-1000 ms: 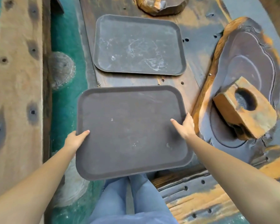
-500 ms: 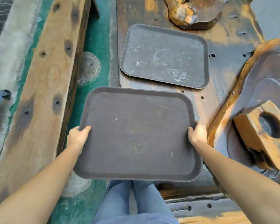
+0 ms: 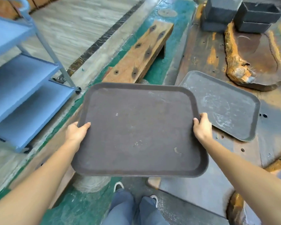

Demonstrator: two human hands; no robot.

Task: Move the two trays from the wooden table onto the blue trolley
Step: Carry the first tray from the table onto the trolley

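Observation:
I hold a dark brown rectangular tray [image 3: 139,127] level in the air, off the table's left edge and above the floor. My left hand [image 3: 75,131] grips its left rim and my right hand [image 3: 201,127] grips its right rim, thumbs on top. A second, scratched grey tray [image 3: 225,104] lies flat on the wooden table [image 3: 201,51], partly hidden behind the held tray's right corner. The blue trolley [image 3: 23,88] stands at the left with several bare shelves.
A wooden bench [image 3: 141,52] stands between table and trolley on the green floor. Carved wooden slabs [image 3: 253,62] and dark grey boxes [image 3: 240,12] sit at the table's back. My legs and shoes [image 3: 133,202] are below the tray.
The held tray has lifted off the table and swung left. My view has turned left, bringing the blue trolley into sight. Both hands keep their grip.

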